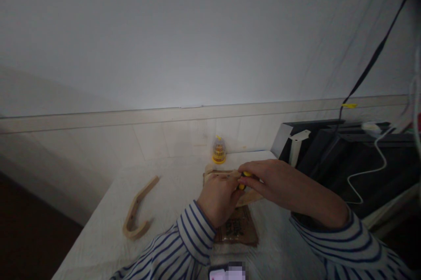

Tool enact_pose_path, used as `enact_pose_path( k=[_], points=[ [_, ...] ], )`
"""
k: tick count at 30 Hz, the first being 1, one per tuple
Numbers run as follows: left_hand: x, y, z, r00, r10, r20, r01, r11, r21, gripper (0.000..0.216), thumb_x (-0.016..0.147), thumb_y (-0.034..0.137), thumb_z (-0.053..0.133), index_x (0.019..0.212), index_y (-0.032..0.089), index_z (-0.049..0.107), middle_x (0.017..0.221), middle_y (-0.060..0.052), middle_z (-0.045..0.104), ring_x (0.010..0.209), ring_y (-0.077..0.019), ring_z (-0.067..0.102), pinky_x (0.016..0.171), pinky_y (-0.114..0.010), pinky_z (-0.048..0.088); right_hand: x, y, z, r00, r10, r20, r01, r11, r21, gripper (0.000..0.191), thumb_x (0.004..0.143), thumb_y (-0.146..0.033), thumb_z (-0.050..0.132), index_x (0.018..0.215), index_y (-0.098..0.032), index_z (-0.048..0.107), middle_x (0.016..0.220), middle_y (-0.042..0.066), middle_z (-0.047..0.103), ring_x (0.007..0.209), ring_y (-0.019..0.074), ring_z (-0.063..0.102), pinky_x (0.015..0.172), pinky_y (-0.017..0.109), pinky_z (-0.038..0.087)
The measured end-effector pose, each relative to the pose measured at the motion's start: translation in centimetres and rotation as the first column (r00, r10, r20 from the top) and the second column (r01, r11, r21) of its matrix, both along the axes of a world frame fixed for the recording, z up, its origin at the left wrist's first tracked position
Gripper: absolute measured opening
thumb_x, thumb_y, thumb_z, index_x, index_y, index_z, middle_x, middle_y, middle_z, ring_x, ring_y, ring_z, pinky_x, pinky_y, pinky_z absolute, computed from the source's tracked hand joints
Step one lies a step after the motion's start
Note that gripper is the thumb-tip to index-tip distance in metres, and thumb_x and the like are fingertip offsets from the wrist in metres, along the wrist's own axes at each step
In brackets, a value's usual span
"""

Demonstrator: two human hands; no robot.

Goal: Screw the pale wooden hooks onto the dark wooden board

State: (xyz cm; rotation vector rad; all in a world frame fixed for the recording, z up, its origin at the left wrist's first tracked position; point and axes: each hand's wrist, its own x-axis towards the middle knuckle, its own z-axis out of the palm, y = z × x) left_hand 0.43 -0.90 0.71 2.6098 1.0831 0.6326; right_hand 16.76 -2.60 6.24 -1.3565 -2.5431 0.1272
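My right hand (pixel 268 179) pinches a short yellow-and-black tool handle (pixel 242 186), which looks like a screwdriver's; its working end is hidden. Close against it, my left hand (pixel 219 196) is curled over a pale wooden piece (pixel 251 198) lying on the table. Much of that piece is covered by my hands, and a light wooden part with small dark holes (pixel 226 175) shows just beyond my left fingers. Beneath my hands lies a flat brown package (pixel 241 229) with dark printed characters.
A hook-shaped wooden piece (pixel 133 214) lies to the left on the white-covered table (pixel 164 245). Behind my hands stands a yellow-based clear container (pixel 219 152) near the wall. Dark panels (pixel 322 152) and a white cable (pixel 365 174) are on the right. A phone (pixel 217 273) lies nearest me.
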Motion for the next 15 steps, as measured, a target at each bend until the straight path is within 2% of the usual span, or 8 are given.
enact_pose_path(
  k=[9, 15],
  points=[
    [-0.08, 0.03, -0.06, 1.0, -0.01, 0.022, 0.01, 1.0, 0.008, 0.007, 0.082, 0.017, 0.056, 0.086, 0.017, 0.061, 0.091, -0.004, 0.068, 0.088, -0.0205, 0.062, 0.083, -0.033, 0.046, -0.07, -0.03, 0.03, 1.0, -0.013, 0.025, 0.013, 1.0, 0.007, 0.021, 0.09, -0.029, 0.045, 0.082, -0.019, 0.061, 0.076, 0.005, 0.065, 0.071, 0.0178, 0.061, 0.064, 0.027, 0.042],
    [-0.14, 0.27, -0.26, 0.998, -0.034, 0.046, 0.034, 0.999, 0.004, 0.011, 0.082, 0.016, 0.053, 0.089, 0.019, 0.061, 0.098, -0.004, 0.067, 0.096, -0.0193, 0.061, 0.088, -0.033, 0.044, -0.12, 0.01, 0.03, 1.0, -0.005, 0.021, 0.005, 1.0, 0.014, 0.02, 0.09, -0.028, 0.046, 0.081, -0.019, 0.062, 0.075, 0.004, 0.066, 0.071, 0.0177, 0.062, 0.064, 0.027, 0.042]
  ],
)
